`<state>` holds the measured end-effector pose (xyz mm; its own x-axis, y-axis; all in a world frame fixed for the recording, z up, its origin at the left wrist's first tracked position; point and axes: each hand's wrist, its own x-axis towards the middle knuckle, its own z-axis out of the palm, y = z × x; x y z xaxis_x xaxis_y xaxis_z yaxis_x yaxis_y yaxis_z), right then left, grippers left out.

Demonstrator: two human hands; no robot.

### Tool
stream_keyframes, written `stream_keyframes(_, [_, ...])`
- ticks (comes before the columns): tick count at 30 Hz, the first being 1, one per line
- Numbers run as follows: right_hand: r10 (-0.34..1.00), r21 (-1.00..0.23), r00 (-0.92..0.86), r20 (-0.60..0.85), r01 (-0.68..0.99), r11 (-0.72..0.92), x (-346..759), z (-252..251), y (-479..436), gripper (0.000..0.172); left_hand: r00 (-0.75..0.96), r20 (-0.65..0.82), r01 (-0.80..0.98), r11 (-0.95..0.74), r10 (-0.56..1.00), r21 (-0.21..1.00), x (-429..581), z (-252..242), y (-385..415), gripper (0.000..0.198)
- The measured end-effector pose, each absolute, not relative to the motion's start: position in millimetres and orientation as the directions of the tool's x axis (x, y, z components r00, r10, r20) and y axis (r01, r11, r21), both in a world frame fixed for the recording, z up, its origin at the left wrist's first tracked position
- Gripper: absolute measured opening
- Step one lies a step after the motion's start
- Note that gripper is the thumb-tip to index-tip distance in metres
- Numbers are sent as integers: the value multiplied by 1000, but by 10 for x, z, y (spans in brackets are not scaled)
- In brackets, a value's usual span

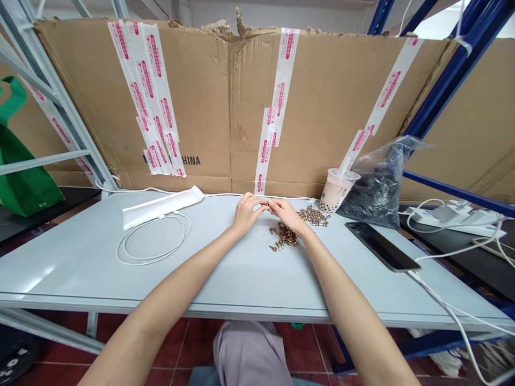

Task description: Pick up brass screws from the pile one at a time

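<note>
Head view: screws (286, 236) (brassy) near fingers (277, 204)

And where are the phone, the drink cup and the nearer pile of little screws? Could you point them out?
Phone (382, 246): head view, middle of its dark screen.
Drink cup (337, 191): head view, middle of its side.
Nearer screw pile (287, 235): head view, screws around its middle.

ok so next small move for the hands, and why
Probably finish with any small piece between the left hand and right hand before reaching for the loose metal fasteners: they meet finger to finger, anything held is unclear, and the fasteners lie close by.
</note>
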<state>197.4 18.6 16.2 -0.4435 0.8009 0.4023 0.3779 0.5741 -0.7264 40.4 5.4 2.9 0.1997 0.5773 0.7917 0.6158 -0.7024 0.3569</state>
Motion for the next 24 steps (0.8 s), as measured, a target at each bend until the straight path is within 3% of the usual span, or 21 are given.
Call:
stream_keyframes(8, [781,-752,-478,401,316,579,2004,192,173,32,161,801,632,-684,577,365,393,24,82,14])
stream_keyframes(16, [798,-729,-468,380,379,570,1997,188,183,41,178,796,608,-701,579,373,403,30,70,14])
stream_keyframes(24, [782,-756,-495,378,322,569,2011,203,163,32,160,808,601,-705,567,376,398,42,77,12])
